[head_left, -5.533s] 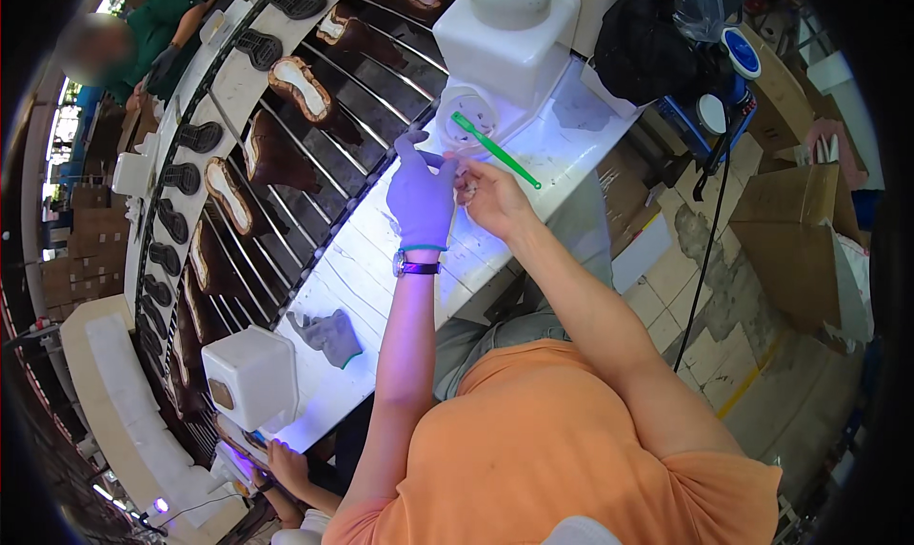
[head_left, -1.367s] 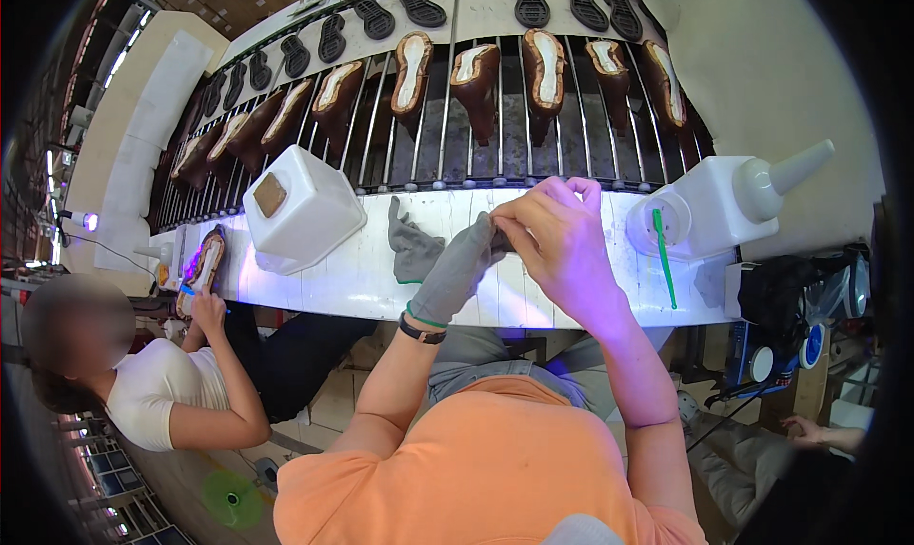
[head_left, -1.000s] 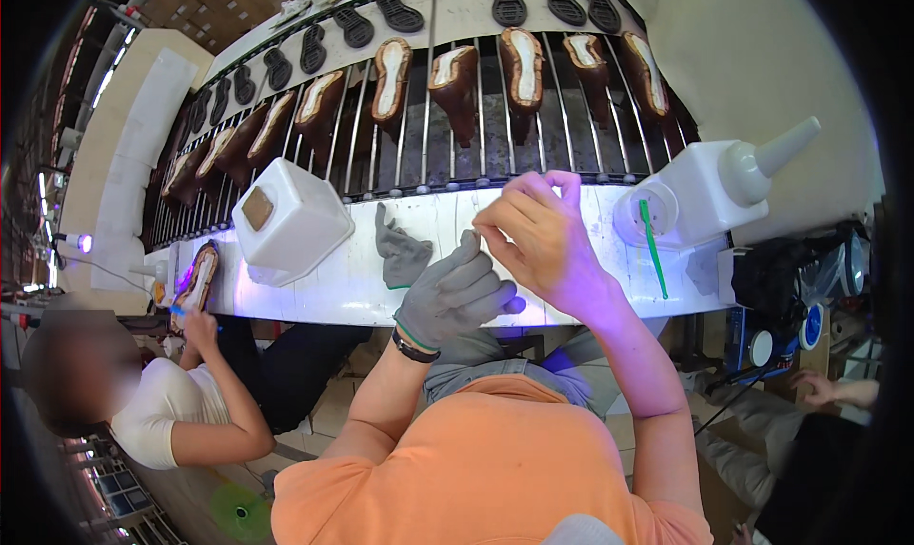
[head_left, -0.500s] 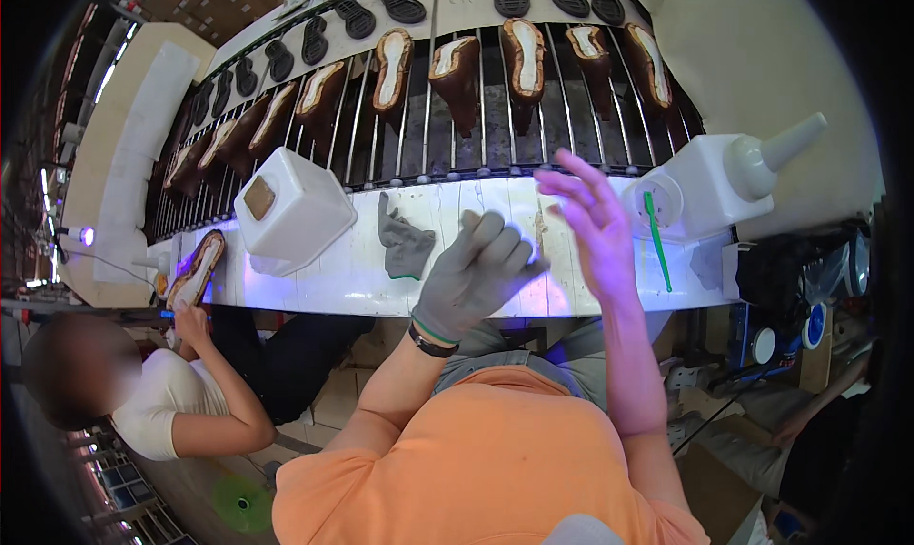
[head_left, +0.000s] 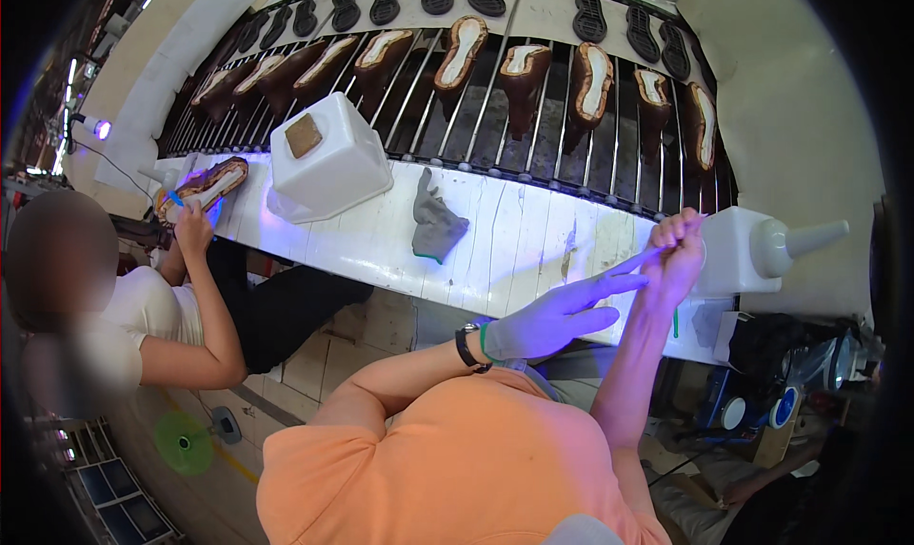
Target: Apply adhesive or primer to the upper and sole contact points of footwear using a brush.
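My left hand (head_left: 552, 317) wears a grey work glove with a green cuff edge. Its fingers are stretched out and apart, and the topmost reaches to my right hand. Bare and raised over the right part of the white bench, my right hand (head_left: 674, 259) has its fingers curled closed. Whether they grip that glove finger or something small and pale is hidden. Another grey glove (head_left: 438, 223) lies crumpled on the bench. Part of a green stick-like handle (head_left: 676, 323) shows below my right wrist, beside a white bottle (head_left: 738, 255) with a long nozzle.
A white square container (head_left: 328, 164) stands on the bench at left. Beyond, a roller conveyor (head_left: 409, 136) carries brown shoe uppers (head_left: 463, 55); black soles (head_left: 386, 2) line the shelf behind. At left, a co-worker's hand (head_left: 193, 229) brushes or touches a shoe upper (head_left: 211, 185).
My left hand has gone from a loose fist to outstretched fingers, moving right and down. My right hand has moved right and its spread fingers have curled closed. The view has shifted.
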The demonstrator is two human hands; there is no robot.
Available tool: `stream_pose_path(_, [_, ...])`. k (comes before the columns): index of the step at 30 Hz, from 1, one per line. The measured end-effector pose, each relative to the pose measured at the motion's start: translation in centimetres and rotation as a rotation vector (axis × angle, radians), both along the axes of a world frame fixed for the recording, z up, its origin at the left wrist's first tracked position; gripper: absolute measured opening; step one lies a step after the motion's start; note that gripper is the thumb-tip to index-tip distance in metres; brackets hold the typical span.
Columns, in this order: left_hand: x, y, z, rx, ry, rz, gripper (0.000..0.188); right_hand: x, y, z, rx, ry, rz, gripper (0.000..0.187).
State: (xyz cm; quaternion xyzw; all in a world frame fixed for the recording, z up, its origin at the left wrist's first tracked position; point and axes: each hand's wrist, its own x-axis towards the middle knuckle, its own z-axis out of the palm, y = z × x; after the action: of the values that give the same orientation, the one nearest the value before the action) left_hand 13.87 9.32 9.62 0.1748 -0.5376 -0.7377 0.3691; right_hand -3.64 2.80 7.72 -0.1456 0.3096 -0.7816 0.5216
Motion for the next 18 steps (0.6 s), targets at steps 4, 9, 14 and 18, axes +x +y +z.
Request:
stream_pose_path(4, [1.5, 0.1, 1.2, -0.089, -0.033, -0.023, 0.055, -1.6, -2.2, 1.1, -0.260, -0.225, 0.154, 0.026])
stream_pose_path(9, [2.5, 0.5, 0.1, -0.158, 0.106, 0.037, 0.055, -4.1, -4.5, 0.1, -0.243, -0.063, -0.024, 0.021])
stream_pose_path(14, [13.1, 3.8, -5.3, -0.227, -1.064, 0.251, 0.068, -27.0, -2.9, 4.6, -0.678, 0.242, -0.419, 0.010])
stream_pose_path(18, [10.4, -0.8, -2.4, -0.774, -1.179, 0.745, 0.085, -0.7, -1.1, 8.9, -0.254, 0.332, -0.126, 0.018])
